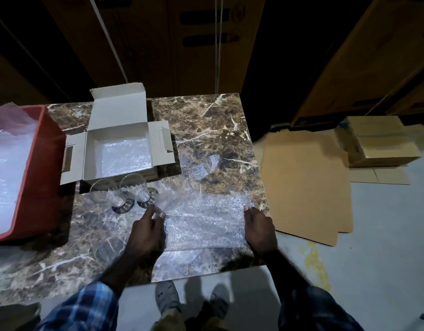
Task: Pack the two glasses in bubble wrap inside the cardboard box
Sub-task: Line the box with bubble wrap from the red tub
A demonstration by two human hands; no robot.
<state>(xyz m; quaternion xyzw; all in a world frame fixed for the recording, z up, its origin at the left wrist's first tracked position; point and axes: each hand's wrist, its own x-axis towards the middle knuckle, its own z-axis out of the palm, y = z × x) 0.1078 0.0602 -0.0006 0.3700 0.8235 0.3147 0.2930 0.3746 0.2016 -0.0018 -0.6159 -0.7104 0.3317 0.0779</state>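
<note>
Red bin [42, 163]: at the left edge of the bench [218, 120], holding a stock of bubble wrap; likely the supply, kept within arm's reach.
Cardboard box [120, 130]: at the back edge of the bench, just right of the bin, lid and side flaps folded out; a layer of bubble wrap already lines its floor, probably as cushioning for what goes in.
Two glasses [120, 191]: clear, side by side, touching or nearly so, just in front of the box toward the bench middle; unwrapped and not yet in the box. Whether they stand upright I cannot tell.
Left hand [146, 231]: near the front of the bench, thumb and fingers pinched together on the left edge of the sheet, just right of the glasses.
Bubble wrap sheet [204, 223]: spread flat on the right half of the bench, toward the front right corner, stretched between both hands; judged to be laid out smooth as a wrapping bed for a glass.
Right hand [260, 229]: at the bench's right edge, fingers curled, thumb clamped down on the sheet's right edge.
Flattened cardboard [304, 185]: on the floor, right of the bench.
Stage: lining done, wrapping not begun.
</note>
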